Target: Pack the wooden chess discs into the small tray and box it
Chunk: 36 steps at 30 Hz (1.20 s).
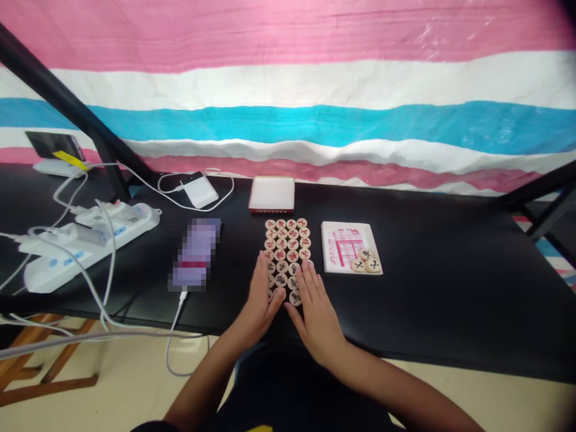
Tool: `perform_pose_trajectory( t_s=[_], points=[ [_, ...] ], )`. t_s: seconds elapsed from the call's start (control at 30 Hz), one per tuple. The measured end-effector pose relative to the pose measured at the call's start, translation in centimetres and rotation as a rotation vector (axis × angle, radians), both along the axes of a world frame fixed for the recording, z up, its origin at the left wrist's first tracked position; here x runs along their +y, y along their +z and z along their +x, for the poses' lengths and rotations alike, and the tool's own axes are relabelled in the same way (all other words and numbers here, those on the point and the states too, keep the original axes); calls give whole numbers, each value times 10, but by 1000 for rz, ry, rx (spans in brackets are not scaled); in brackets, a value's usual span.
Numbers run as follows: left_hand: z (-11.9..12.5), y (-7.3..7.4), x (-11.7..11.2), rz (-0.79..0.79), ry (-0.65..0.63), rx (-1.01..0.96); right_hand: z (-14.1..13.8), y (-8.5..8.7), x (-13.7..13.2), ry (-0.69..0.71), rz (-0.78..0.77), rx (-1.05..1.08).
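Observation:
Round wooden Chinese chess pieces [285, 252] stand in a tight block of columns on the black table [427, 300], marked with red and black characters. My left hand [261, 294] lies flat and open over the block's lower left pieces, covering some of them. My right hand [316, 313] rests open on the table, its fingertips against the lower right pieces. Neither hand grips anything. To the right, a printed paper board [344, 246] has several black-marked pieces [366, 262] on its lower right corner.
A red-edged white box [271, 194] sits behind the pieces. Left of them lies a cabled phone [194, 255] with a blurred screen. Further left are a white power strip [90, 246], a power bank [199, 189], tangled cables and a propped phone [54, 147]. A striped cloth [288, 126] hangs behind.

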<state>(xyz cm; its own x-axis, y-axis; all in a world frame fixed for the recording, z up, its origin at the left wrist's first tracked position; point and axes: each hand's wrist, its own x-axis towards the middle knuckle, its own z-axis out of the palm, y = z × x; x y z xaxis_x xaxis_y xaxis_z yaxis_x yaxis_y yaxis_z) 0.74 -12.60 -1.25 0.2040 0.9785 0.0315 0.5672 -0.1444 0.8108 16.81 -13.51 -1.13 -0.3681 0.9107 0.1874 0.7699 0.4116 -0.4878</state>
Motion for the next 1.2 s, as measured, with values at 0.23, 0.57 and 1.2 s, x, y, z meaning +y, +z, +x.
perform_pose_trajectory(
  t_s=[0.23,0.57,1.2],
  points=[
    [3,6,3,-18,54,-52,-10,-5,0,-24,17,-17],
    [-42,-2,23,89,156,46,59,37,39,-418,148,1],
    [-42,-3,25,182,171,65,49,67,37,-206,8,-18]
  ],
)
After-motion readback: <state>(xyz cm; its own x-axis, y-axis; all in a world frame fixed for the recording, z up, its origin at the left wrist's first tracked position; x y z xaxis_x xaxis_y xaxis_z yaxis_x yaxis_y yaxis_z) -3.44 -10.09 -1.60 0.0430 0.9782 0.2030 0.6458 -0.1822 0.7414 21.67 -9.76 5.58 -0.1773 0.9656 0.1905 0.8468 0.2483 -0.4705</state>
